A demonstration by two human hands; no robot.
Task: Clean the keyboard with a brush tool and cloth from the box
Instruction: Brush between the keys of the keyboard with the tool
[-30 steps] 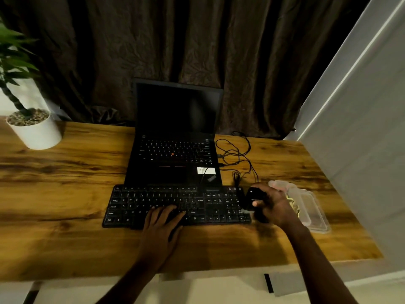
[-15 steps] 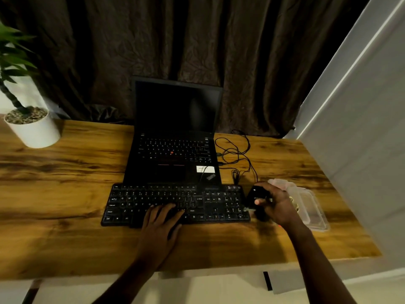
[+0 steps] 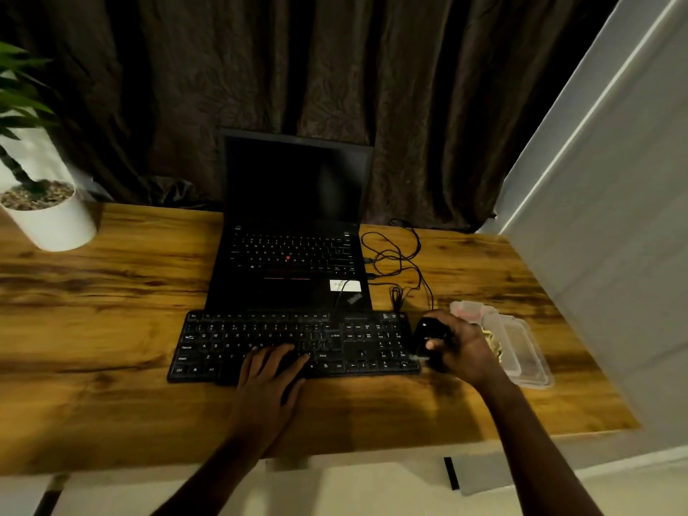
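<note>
The keyboard (image 3: 223, 344) lies on the wooden desk (image 3: 111, 292) with its long side running left to right, parallel to the near edge. Its back edge sits right against the front of the open laptop (image 3: 294, 255). The left hand (image 3: 270, 370) rests flat on the lower middle keys, fingers straight and slightly spread, pointing away from the person.

The right hand (image 3: 465, 351) is at the keyboard's right end, fingers and thumb curled round a chunky black brush tool (image 3: 428, 333). The tool's length runs roughly front to back, crosswise to the keyboard, with its lower end by the keyboard's right front corner. In this dim light I cannot make out the bristles.

Just right of that hand is a clear plastic box (image 3: 521, 351), its long side pointing away from the person. Something yellowish (image 3: 493, 342) shows inside, partly hidden by the hand. A thin black cable (image 3: 394, 255) loops beside the laptop, and a white plant pot (image 3: 56, 225) stands at the far left.
</note>
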